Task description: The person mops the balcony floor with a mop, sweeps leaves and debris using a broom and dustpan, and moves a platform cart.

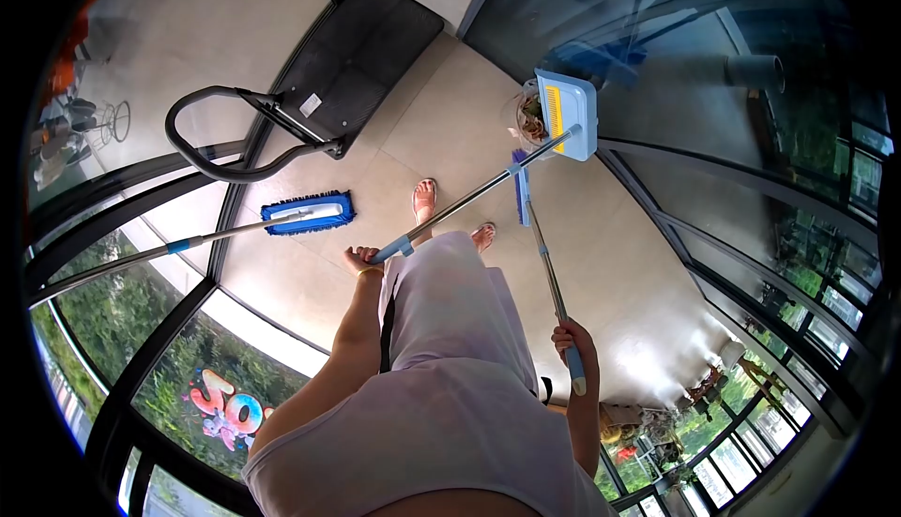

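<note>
My left hand is closed around the grip end of a long-handled dustpan. Its light-blue pan, with a yellow comb strip along one edge, is raised at the far end of the metal pole. The pan overlaps a clear bin that holds brownish scraps; whether they touch I cannot tell. Lower on the right, my right hand grips the blue-grey handle of a broom. The broom's purple-blue bristle head points away from me, near the bin, partly behind the dustpan pole.
A blue-fringed flat mop lies on the tiled floor to my left, its pole leading toward the windows. Ahead stands a black folded platform trolley with a looped handle. Dark glass panels rise at the right. My sandalled feet are below me.
</note>
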`<act>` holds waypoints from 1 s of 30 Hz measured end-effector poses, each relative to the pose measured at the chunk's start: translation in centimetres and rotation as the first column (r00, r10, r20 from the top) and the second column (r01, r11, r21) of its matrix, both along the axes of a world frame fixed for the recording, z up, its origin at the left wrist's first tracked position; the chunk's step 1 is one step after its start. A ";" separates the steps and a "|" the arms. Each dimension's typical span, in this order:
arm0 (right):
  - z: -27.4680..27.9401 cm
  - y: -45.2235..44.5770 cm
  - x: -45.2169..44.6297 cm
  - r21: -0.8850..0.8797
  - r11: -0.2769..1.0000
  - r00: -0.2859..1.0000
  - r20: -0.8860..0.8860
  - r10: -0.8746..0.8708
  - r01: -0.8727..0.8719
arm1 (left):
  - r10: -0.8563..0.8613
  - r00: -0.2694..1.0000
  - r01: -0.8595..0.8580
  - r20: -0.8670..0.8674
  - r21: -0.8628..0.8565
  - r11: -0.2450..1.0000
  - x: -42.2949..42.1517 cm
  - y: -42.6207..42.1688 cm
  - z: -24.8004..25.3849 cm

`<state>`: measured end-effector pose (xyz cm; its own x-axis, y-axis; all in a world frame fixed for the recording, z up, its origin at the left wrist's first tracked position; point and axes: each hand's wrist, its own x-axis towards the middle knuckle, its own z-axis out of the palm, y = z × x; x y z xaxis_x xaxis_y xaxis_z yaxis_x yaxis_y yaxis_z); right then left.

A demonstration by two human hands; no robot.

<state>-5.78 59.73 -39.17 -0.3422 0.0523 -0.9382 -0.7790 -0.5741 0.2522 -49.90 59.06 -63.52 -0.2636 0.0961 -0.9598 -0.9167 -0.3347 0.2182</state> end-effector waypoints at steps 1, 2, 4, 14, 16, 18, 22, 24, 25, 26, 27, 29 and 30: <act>0.1 0.0 -0.1 -0.002 1.000 1.000 0.001 0.003 -0.003 | 0.013 1.000 -0.013 0.021 -0.003 1.000 0.4 -0.6 0.0; 0.2 0.2 -0.3 -0.007 1.000 1.000 -0.011 -0.001 0.001 | 0.017 1.000 -0.017 0.022 -0.006 1.000 0.5 -1.1 0.2; 0.4 0.4 -0.3 -0.016 1.000 1.000 -0.021 0.000 -0.001 | 0.059 0.997 -0.060 0.055 0.005 0.998 0.9 -2.0 0.5; -0.3 1.4 -0.7 -0.037 0.970 0.970 -0.001 0.242 -0.242 | 0.215 0.962 -0.226 0.169 0.045 0.973 3.4 -7.8 1.8; -0.1 1.7 -0.7 -0.040 0.967 0.968 -0.017 0.250 -0.251 | 0.259 0.937 -0.272 0.234 0.022 0.962 3.5 -8.6 2.3; 0.1 2.0 -0.8 -0.040 0.953 0.954 0.000 0.299 -0.299 | 0.251 0.940 -0.253 0.230 -0.019 0.967 3.8 -8.3 2.2; 0.0 2.1 -0.7 -0.053 0.947 0.946 0.048 0.320 -0.317 | 0.285 0.929 -0.237 0.238 -0.210 0.948 5.1 -6.0 1.8; 0.1 2.5 -0.9 -0.069 0.951 0.951 0.043 0.305 -0.302 | 0.191 0.960 -0.166 0.205 -0.132 0.977 5.4 -5.3 1.9; 0.2 2.6 -0.9 -0.068 0.950 0.950 0.044 0.308 -0.304 | 0.198 0.957 -0.167 0.213 -0.157 0.973 5.5 -5.1 2.0; 0.3 2.6 -1.0 -0.053 0.952 0.950 0.057 0.306 -0.303 | 0.201 0.956 -0.169 0.213 -0.156 0.973 5.6 -5.5 1.6; 0.3 2.7 -1.1 -0.037 0.953 0.950 0.069 0.303 -0.301 | 0.238 0.941 -0.202 0.239 -0.165 0.965 5.8 -6.2 0.9; 0.1 2.7 -1.1 -0.041 0.950 0.946 0.086 0.312 -0.310 | 0.259 0.935 -0.229 0.241 -0.144 0.963 5.8 -6.8 0.6; 0.2 2.7 -1.2 -0.052 0.948 0.942 0.105 0.319 -0.315 | 0.258 0.936 -0.229 0.241 -0.143 0.963 5.5 -6.7 0.9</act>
<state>-6.93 62.38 -38.99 -0.2297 -0.0742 -0.9704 -0.5822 -0.7886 0.1981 -44.35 52.40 -62.63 -0.0108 -0.0510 -0.9986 -0.8399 -0.5416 0.0367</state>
